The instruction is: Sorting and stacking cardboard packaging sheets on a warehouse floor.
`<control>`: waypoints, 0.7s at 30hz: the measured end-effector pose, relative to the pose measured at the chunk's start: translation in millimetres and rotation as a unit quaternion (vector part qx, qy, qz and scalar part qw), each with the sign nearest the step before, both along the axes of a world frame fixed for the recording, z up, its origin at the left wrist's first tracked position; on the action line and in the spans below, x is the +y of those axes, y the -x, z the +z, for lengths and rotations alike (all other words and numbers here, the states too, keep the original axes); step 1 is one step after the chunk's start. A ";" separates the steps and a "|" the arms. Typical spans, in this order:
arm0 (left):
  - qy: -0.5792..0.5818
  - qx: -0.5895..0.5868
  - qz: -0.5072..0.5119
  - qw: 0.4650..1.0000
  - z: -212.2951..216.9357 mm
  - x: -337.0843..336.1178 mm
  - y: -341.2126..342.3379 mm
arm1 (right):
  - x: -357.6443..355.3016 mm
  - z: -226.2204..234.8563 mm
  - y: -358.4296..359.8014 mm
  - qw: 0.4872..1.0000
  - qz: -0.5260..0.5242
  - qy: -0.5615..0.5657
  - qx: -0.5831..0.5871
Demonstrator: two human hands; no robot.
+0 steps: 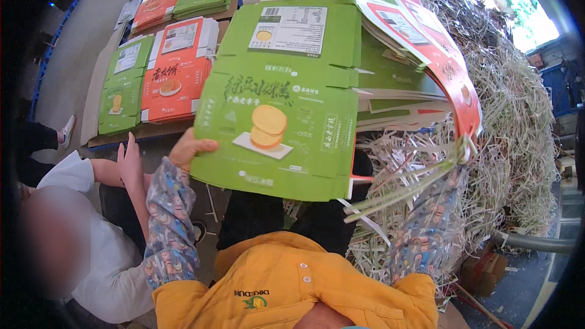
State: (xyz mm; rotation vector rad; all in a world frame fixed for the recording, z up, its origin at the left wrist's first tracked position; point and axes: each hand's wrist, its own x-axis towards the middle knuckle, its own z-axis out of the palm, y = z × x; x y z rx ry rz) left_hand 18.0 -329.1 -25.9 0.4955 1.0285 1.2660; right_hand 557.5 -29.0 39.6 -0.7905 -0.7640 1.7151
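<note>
In front of me is a flat green printed carton sheet (329, 140), with a stack of yellow round cakes pictured on it. My left hand (187, 148) is closed on its lower left edge, thumb on top, fingers hidden beneath. To the right, my right hand (465, 148) is closed around thin pale green and white paper strips (408, 190), which trail toward the lower left. It is beside the drooping corner of a red and white carton sheet (466, 119). More printed sheets lie partly hidden behind the green one.
Stacks of green cartons (125, 85) and red cartons (177, 73) stand on a pallet at the left. A large heap of shredded paper strips (506, 116) rises on the right. A person in a white shirt (113, 262) is close at my left. A cardboard box (483, 274) is at lower right.
</note>
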 end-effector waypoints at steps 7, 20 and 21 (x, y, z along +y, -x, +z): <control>0.004 -0.074 0.057 0.996 -19.7 22.5 -40.9 | 26.1 -66.3 -0.5 0.980 -0.131 0.045 -0.140; 0.047 -0.018 0.036 0.998 -30.5 -24.8 -33.4 | 62.8 -23.9 -26.2 0.820 -0.130 -0.025 -0.557; 0.044 -0.027 0.038 0.998 -30.5 -27.5 -36.2 | 55.2 -14.3 -20.0 0.756 -0.152 -0.048 -0.634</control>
